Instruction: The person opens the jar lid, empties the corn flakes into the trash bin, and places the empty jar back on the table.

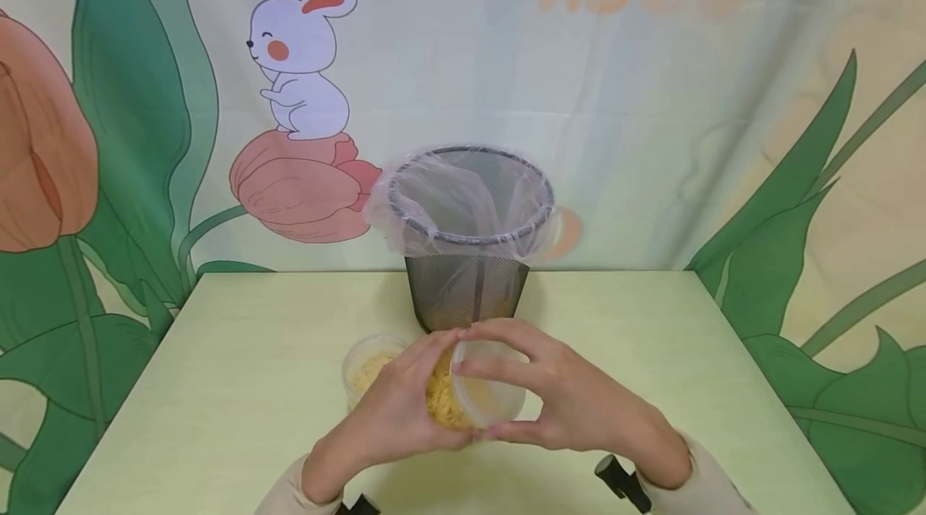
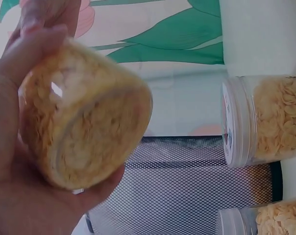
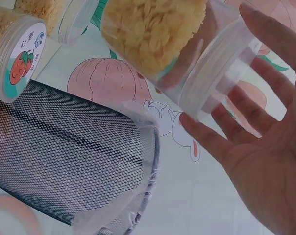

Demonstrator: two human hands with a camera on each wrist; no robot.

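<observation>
A clear plastic jar [image 1: 444, 398] of yellow flakes is tilted on its side above the front of the table, between both hands. My left hand [image 1: 398, 410] grips the jar's body from the left, thumb on the near side, as the left wrist view also shows. My right hand [image 1: 579, 394] spans the jar's translucent lid [image 1: 495, 386], thumb at one edge and fingertips at the opposite one. The right wrist view shows the lid [image 3: 219, 73] at the jar's end, with a gap between flakes and lid. Whether it is loosened I cannot tell.
Behind my left hand stands another jar of flakes [image 1: 369, 362], partly hidden. In the right wrist view a lidded jar [image 3: 20, 63] bears a strawberry label. A black mesh bin [image 1: 463, 282] lined with a clear plastic bag [image 1: 405, 194] stands at the table's back edge [image 1: 615, 272].
</observation>
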